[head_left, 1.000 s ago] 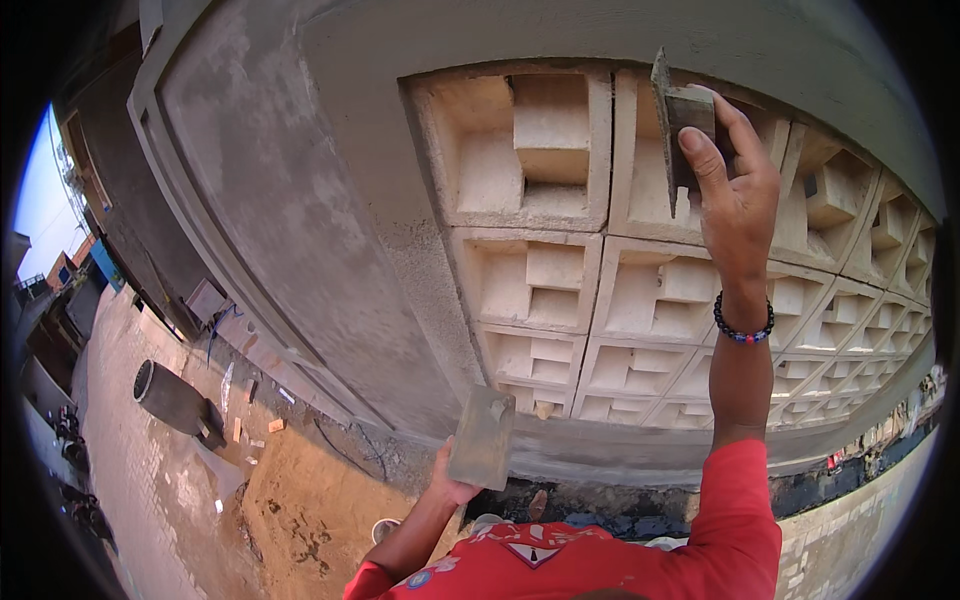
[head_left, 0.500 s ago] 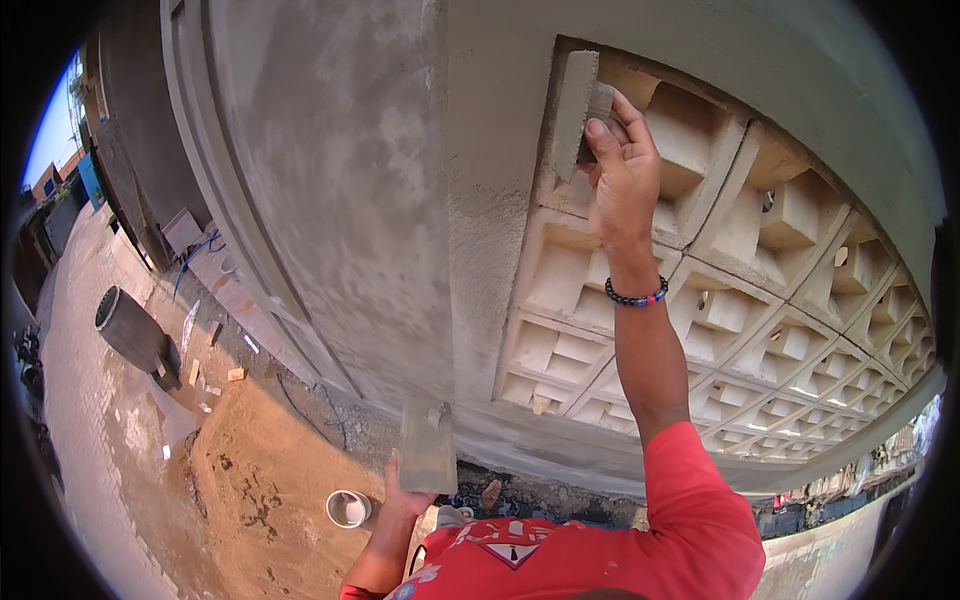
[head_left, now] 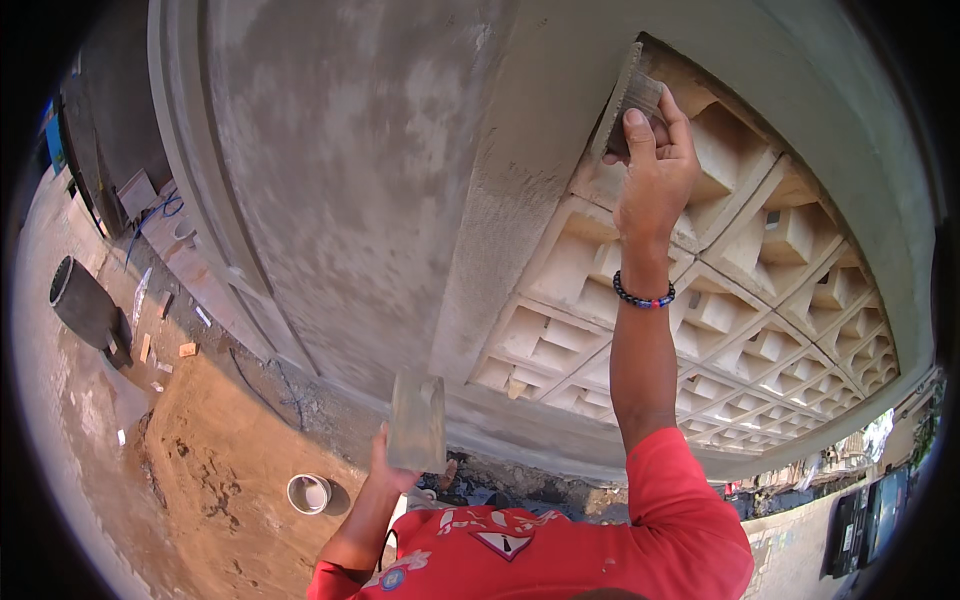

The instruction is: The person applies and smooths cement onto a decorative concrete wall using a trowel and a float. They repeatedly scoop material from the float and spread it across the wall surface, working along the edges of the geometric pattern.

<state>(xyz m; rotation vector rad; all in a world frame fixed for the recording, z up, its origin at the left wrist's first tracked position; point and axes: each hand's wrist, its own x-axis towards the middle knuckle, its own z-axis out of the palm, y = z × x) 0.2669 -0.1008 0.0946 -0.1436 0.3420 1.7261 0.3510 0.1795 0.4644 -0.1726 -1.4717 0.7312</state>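
Note:
My right hand [head_left: 655, 170], with a beaded bracelet at the wrist, is raised to the upper left corner of a recess in the plastered wall [head_left: 540, 130]. Its fingers pinch a small grey flat scraper [head_left: 638, 92] with a toothed-looking long edge, held along the recess's left side; I cannot tell whether it touches. Pale openwork blocks [head_left: 715, 310] fill the recess behind this hand. Low down, my left hand [head_left: 388, 468] grips a rectangular grey plastering float [head_left: 417, 425] by its lower end. The float hides part of those fingers.
A white bucket [head_left: 309, 494] stands on a brown sand heap [head_left: 220, 470] at lower left. Farther left are a dark drum [head_left: 82, 303] and scattered scraps. A raised vertical moulding [head_left: 225, 200] runs down the wall. A dark vehicle [head_left: 868, 520] is at far right.
The view has shifted, so the ground and drum sit farther left. The scraper has turned from nearly edge-on, showing more of its face, and lies closer along the recess's left edge.

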